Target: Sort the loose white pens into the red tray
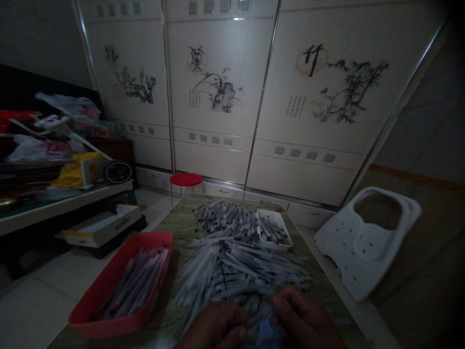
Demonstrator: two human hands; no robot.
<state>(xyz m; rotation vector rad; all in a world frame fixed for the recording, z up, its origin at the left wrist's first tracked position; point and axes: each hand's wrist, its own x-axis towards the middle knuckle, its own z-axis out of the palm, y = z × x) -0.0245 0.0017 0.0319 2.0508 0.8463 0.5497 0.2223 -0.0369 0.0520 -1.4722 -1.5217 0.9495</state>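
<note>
At the near edge of the table, my left hand (218, 325) has its fingers curled together, with the thumb against them. Across a small gap is my right hand (305, 317), its thumb and fingers pinched closed. Dim light and blur hide what either hand grips. Between and just below them shows a bit of blue material (267, 332). Right in front of both hands spreads a loose heap of translucent, pen-like tubes (243, 264). Behind it lies a second pile of slim pen-like pieces with dark ends (225, 218).
A red plastic basket (82, 317) holding more tubes stands at the table's left. At the back right, a white tray (285, 246) holds dark-tipped pieces. Beyond are a red stool (186, 180), a folded white plastic chair (366, 247) and a cluttered side bench (65, 206).
</note>
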